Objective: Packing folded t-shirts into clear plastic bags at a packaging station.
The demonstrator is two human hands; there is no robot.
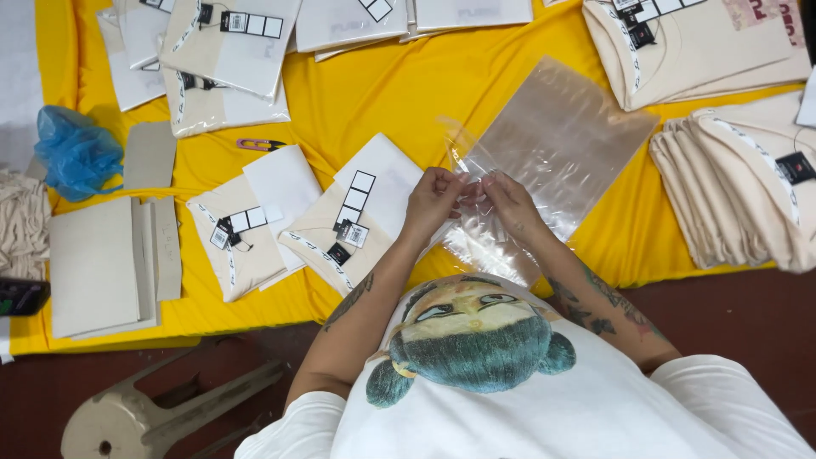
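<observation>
clear, glossy, crinkled plastic bag (557, 140), flat

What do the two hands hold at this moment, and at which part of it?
Both the left hand and the right hand pinch the near edge of a clear plastic bag, at its opening, over the yellow cloth.

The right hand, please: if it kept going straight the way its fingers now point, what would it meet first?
The right hand points toward the left hand, both pinching the clear plastic bag. It would likely meet the left hand's fingers first, almost at once.
</observation>
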